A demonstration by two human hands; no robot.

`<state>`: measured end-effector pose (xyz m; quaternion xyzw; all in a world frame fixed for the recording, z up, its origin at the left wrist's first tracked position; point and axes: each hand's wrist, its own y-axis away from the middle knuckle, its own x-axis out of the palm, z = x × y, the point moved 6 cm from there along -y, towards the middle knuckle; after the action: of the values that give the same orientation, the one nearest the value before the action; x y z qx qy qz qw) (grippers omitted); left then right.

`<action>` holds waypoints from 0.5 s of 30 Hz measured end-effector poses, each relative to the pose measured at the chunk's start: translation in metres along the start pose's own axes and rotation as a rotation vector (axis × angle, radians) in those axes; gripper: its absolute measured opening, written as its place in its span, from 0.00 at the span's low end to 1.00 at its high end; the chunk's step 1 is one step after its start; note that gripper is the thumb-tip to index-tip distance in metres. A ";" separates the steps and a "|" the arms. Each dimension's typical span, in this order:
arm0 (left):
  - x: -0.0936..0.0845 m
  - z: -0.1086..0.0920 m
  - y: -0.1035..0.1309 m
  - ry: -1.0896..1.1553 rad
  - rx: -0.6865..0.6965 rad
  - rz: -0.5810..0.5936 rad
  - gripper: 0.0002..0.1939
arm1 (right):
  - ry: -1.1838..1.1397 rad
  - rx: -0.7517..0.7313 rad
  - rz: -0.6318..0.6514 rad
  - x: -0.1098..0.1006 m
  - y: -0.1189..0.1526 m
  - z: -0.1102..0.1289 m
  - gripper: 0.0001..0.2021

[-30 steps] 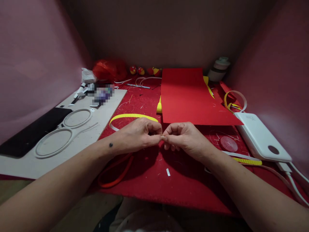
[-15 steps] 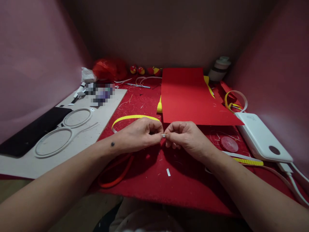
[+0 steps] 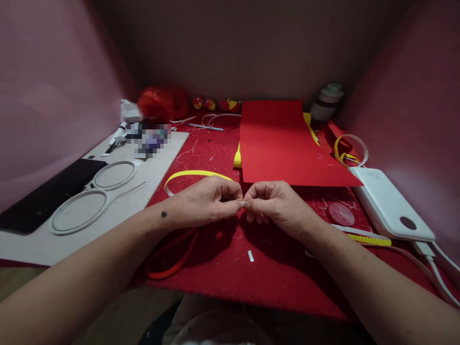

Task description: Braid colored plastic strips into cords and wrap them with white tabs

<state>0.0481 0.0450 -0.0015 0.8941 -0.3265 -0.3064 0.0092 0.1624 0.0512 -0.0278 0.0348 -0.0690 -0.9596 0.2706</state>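
My left hand (image 3: 208,201) and my right hand (image 3: 275,203) meet fingertip to fingertip above the red cloth. Between their pinched thumbs and forefingers is a tiny white piece (image 3: 243,204), mostly covered by the fingers. A yellow corrugated strip (image 3: 194,173) curves behind my left hand, and its right end disappears behind the fingers. Below my left wrist a red strip (image 3: 172,274) forms a loop on the cloth. Nearer the front edge lies a small white piece (image 3: 250,256).
A red corrugated sheet (image 3: 287,148) lies beyond my hands. At the right are a white power bank (image 3: 393,203) with cables and a clear round disc (image 3: 340,214). The pale board (image 3: 151,177) at the left bears a black case (image 3: 50,194) and a looped cable (image 3: 79,192).
The yellow strip's loop has shifted slightly left. Both hands stay together, with the white piece between the fingertips a little lower and less exposed.
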 end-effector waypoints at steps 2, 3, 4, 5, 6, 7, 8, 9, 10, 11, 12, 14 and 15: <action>0.000 0.002 0.001 0.049 -0.016 0.036 0.07 | -0.012 0.007 0.020 0.001 0.000 0.000 0.03; 0.000 0.002 0.001 0.073 -0.024 0.049 0.06 | -0.018 0.010 0.031 0.001 0.000 0.000 0.03; 0.000 0.002 0.002 0.094 -0.032 0.058 0.06 | -0.022 0.014 0.040 0.001 0.000 0.000 0.03; 0.000 0.002 0.002 0.112 -0.037 0.066 0.06 | -0.025 0.017 0.046 0.000 0.001 0.001 0.03; 0.000 0.001 0.002 0.124 -0.043 0.072 0.06 | -0.029 0.017 0.052 0.000 0.001 0.001 0.03; 0.000 0.001 0.003 0.129 -0.048 0.076 0.06 | -0.034 0.015 0.061 0.000 0.001 0.001 0.03; 0.000 0.000 0.003 0.130 -0.052 0.078 0.06 | -0.039 0.012 0.069 0.000 0.001 0.001 0.03; -0.001 0.000 0.003 0.129 -0.055 0.075 0.06 | -0.043 0.008 0.077 0.000 0.001 0.001 0.03; -0.001 0.000 0.004 0.125 -0.060 0.071 0.06 | -0.044 0.004 0.083 0.000 0.001 0.002 0.03; -0.002 0.000 0.004 0.122 -0.065 0.066 0.06 | -0.042 0.000 0.088 0.000 0.001 0.002 0.03; -0.002 0.000 0.004 0.120 -0.069 0.061 0.06 | -0.036 -0.004 0.087 0.000 0.001 0.002 0.03; -0.002 0.000 0.004 0.106 -0.070 0.054 0.06 | -0.023 -0.006 0.076 0.000 0.001 0.001 0.03; -0.002 0.000 0.004 0.093 -0.066 0.050 0.06 | -0.019 -0.003 0.071 0.000 0.001 0.001 0.03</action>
<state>0.0445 0.0428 0.0009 0.8982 -0.3375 -0.2750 0.0615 0.1625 0.0508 -0.0266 0.0227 -0.0712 -0.9498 0.3039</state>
